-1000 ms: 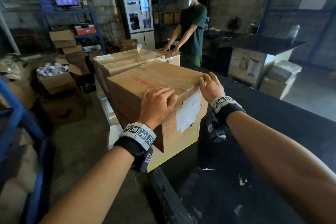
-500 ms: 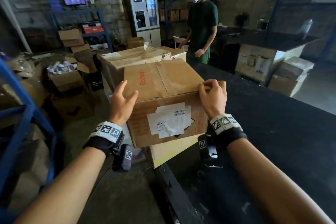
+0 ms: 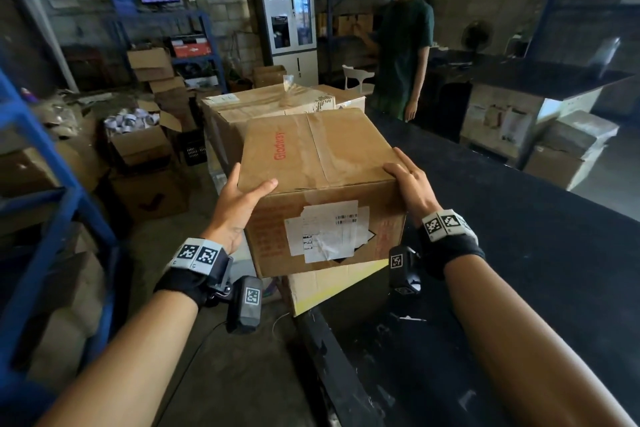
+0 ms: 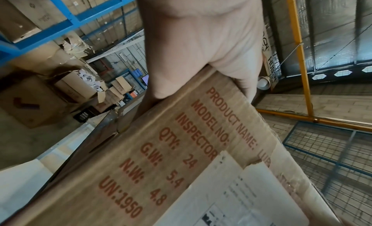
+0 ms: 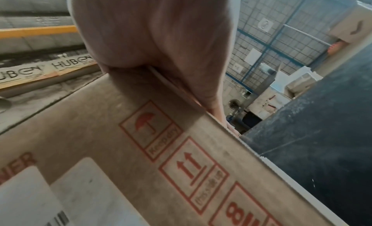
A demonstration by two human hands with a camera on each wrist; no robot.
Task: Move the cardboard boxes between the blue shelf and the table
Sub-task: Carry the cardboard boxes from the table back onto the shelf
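Note:
I hold a brown cardboard box with red print and a white label on its near face, in front of my chest at the left edge of the black table. My left hand grips its near left corner, thumb on the lid, palm against the side. My right hand grips the near right corner, fingers over the top edge. The wrist views show each hand, the left hand and the right hand, clamped on the box. The blue shelf stands at my left.
Under the held box lies a pale yellow-sided box; a larger taped box sits behind it. Another person stands past the table's far end. Open cartons crowd the floor to the left. More boxes stand to the right.
The box has turned its labelled face toward me and come nearer. My left hand slid from the lid to the left corner. The other person has taken their hands off the far boxes and turned away.

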